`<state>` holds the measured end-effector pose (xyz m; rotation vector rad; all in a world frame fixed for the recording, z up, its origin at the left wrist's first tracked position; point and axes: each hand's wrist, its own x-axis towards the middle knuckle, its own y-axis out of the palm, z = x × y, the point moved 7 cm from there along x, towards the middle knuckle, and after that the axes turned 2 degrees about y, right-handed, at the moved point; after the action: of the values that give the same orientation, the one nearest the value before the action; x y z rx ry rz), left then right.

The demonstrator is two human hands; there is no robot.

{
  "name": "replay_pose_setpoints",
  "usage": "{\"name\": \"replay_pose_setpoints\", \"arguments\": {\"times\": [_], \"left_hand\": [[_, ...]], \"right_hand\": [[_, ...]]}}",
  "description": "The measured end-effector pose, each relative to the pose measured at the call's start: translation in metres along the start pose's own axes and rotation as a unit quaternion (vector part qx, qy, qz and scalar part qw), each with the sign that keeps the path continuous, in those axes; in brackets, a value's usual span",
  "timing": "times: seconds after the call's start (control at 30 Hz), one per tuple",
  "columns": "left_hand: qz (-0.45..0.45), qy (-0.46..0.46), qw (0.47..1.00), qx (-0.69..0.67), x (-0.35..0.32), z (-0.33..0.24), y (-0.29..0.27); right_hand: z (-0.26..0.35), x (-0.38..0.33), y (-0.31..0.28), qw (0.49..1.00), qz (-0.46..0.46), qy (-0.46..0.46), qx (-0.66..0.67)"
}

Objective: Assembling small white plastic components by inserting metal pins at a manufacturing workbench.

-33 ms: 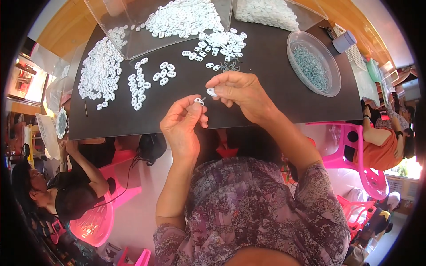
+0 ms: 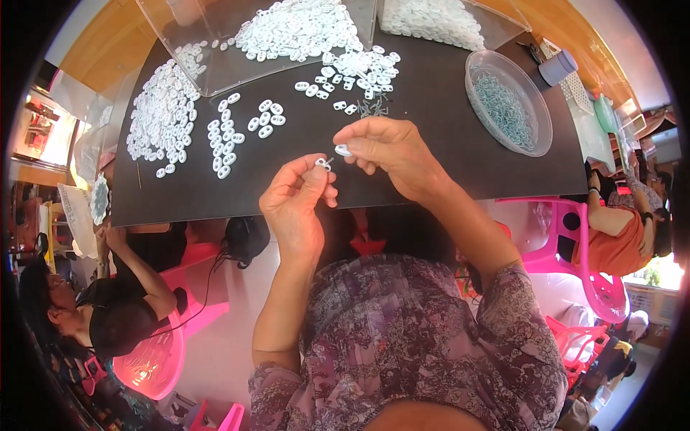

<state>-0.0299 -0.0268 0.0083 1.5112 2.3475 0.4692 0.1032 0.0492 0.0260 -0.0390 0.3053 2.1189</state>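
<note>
Above the table's near edge, my left hand (image 2: 293, 208) pinches a small white plastic piece (image 2: 323, 164) between thumb and fingertips. A thin metal pin or screw seems to stick out of it toward the right. My right hand (image 2: 399, 154), slightly higher and close by, grips a white oval piece (image 2: 343, 150) between thumb and forefinger, seen nearly edge-on. The two pieces are apart. Just beyond my right hand lie loose grey metal pins (image 2: 372, 108) and a heap of white two-holed pieces (image 2: 363, 66).
White oval pieces form a pile (image 2: 159, 115) at the left and a small group (image 2: 225, 144). More fill a clear box (image 2: 215, 75) at the back. A round clear tray (image 2: 543, 136) at the right holds greenish pins. A person (image 2: 122, 305) sits at the left.
The white oval piece in my right hand has tilted slightly and shows more of its edge. Both hands stay nearly in place.
</note>
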Motion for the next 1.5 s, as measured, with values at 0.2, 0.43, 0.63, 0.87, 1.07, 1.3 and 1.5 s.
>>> {"name": "replay_pose_setpoints", "arguments": {"times": [0.2,0.43,0.63,0.87,1.07,1.3,1.5], "left_hand": [[0.000,-0.003,1.000,0.003,-0.001,0.001,0.001],[0.003,0.000,1.000,0.006,-0.005,0.002,0.003],[0.003,0.011,1.000,0.012,-0.005,0.001,0.001],[0.003,0.013,1.000,0.022,-0.007,0.001,0.002],[0.003,0.014,1.000,0.022,-0.006,0.001,0.001],[-0.003,0.014,0.999,0.039,-0.007,0.000,0.001],[-0.003,0.030,0.998,0.049,-0.010,0.000,0.000]], "right_hand": [[-0.007,-0.001,0.000,1.000,0.005,0.017,-0.005],[-0.003,-0.004,0.004,0.995,-0.049,0.000,-0.081],[-0.002,-0.004,0.003,0.993,-0.037,-0.052,-0.096],[-0.002,-0.007,0.006,0.992,-0.047,-0.046,-0.106],[-0.003,-0.008,0.008,0.995,-0.010,-0.040,-0.092],[-0.007,-0.010,0.002,0.997,-0.024,-0.028,-0.067],[-0.010,-0.010,0.003,0.998,-0.028,-0.036,-0.053]]}}
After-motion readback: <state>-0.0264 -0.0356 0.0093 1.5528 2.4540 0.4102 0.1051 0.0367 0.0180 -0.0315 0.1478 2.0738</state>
